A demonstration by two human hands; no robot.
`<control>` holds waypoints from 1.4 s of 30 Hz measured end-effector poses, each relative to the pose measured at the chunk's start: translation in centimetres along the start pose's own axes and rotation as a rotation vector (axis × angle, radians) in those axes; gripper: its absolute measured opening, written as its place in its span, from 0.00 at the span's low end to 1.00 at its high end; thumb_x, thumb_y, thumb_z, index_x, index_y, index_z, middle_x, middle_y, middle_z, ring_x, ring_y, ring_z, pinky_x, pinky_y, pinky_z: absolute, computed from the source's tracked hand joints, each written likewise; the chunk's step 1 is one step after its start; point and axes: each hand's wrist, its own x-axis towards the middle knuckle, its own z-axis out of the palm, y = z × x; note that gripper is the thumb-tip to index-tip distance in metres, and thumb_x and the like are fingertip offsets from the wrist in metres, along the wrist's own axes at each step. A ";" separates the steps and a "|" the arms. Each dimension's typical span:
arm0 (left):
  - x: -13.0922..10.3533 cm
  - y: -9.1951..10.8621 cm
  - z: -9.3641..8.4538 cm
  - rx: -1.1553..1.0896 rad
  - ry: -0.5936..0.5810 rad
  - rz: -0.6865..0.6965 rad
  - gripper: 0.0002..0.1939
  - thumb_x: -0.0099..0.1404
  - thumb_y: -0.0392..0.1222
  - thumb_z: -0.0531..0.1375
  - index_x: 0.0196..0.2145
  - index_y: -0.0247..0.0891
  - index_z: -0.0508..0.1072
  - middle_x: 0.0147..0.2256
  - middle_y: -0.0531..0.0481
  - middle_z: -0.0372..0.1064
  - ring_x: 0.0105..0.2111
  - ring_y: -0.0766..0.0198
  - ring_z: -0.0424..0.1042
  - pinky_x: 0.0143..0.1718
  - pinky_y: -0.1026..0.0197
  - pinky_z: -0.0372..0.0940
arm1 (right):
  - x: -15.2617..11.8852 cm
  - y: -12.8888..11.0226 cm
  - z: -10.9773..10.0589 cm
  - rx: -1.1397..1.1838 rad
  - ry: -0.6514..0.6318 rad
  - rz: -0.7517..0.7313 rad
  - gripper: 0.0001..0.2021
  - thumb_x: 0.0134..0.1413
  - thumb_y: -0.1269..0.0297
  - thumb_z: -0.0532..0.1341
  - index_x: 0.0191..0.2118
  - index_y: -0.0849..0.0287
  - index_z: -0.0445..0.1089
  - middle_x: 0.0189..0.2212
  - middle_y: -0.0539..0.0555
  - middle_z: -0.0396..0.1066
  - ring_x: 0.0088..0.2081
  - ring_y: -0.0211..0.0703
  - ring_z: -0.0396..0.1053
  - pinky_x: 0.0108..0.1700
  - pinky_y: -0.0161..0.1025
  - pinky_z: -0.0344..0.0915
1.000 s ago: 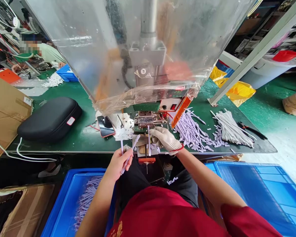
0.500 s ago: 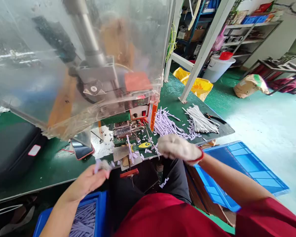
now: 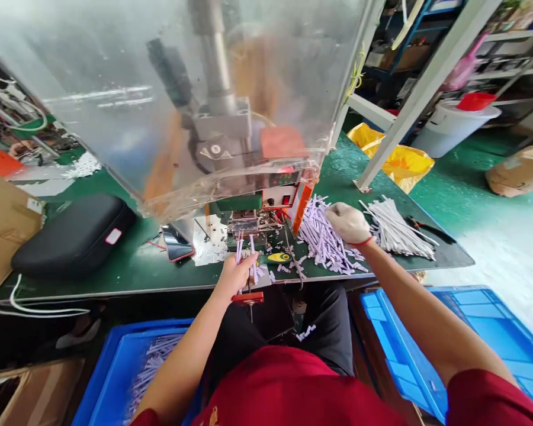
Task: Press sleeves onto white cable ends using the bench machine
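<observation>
My bare left hand [image 3: 236, 273] is at the front of the small metal press fixture [image 3: 244, 225], its fingers closed on a thin pale-purple strip [image 3: 238, 247] that points at the fixture. A second purple strip [image 3: 252, 245] stands just right of it, by my fingertips. My right hand [image 3: 349, 223], in a white knitted glove with a red cuff, is at the right side of a heap of purple strips [image 3: 317, 231]. Its fingers are curled, and what they hold, if anything, is hidden. A scraper with a yellow-green handle [image 3: 278, 258] lies right of my left hand.
A clear plastic guard [image 3: 115, 118] hangs over the press. White strips [image 3: 397, 228] and pliers [image 3: 430, 229] lie at right. A phone [image 3: 177, 244] and a black case [image 3: 75, 236] are at left. Blue bins [image 3: 111, 361] flank my legs; the left one holds purple strips.
My left hand has moved right and up to the fixture with the strip. My gloved right hand has moved from the bench's front edge to the purple heap. The view has turned left.
</observation>
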 end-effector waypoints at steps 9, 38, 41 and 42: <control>-2.1 1.9 -4.2 -0.343 -0.074 0.092 0.17 0.53 0.48 0.70 0.22 0.36 0.68 0.12 0.65 0.44 0.11 0.78 0.42 0.12 0.72 0.40 | -7.2 -5.0 -2.8 1.226 -0.343 0.209 0.14 0.49 0.57 0.68 0.39 0.58 0.72 0.29 0.51 0.71 0.21 0.31 0.63 0.20 0.28 0.60; -5.9 -1.7 -7.4 -0.412 0.036 0.159 0.17 0.56 0.52 0.70 0.30 0.35 0.72 0.16 0.60 0.56 0.13 0.76 0.53 0.14 0.72 0.44 | -10.2 -15.1 10.6 1.129 -0.594 0.319 0.12 0.52 0.55 0.61 0.27 0.56 0.62 0.18 0.49 0.70 0.11 0.34 0.59 0.11 0.32 0.55; -5.8 -1.4 -7.7 -0.280 -0.022 0.184 0.17 0.57 0.52 0.69 0.30 0.35 0.73 0.15 0.59 0.57 0.13 0.75 0.54 0.15 0.71 0.45 | -9.8 -14.9 9.9 1.040 -0.602 0.276 0.14 0.54 0.52 0.61 0.28 0.56 0.61 0.17 0.48 0.68 0.11 0.33 0.59 0.11 0.31 0.52; -5.8 -1.2 -7.8 -0.210 -0.045 0.186 0.16 0.58 0.52 0.68 0.30 0.35 0.73 0.15 0.59 0.58 0.13 0.75 0.53 0.15 0.70 0.45 | -9.6 -14.8 9.3 0.993 -0.594 0.234 0.15 0.55 0.51 0.61 0.28 0.56 0.61 0.17 0.48 0.68 0.11 0.33 0.58 0.11 0.31 0.51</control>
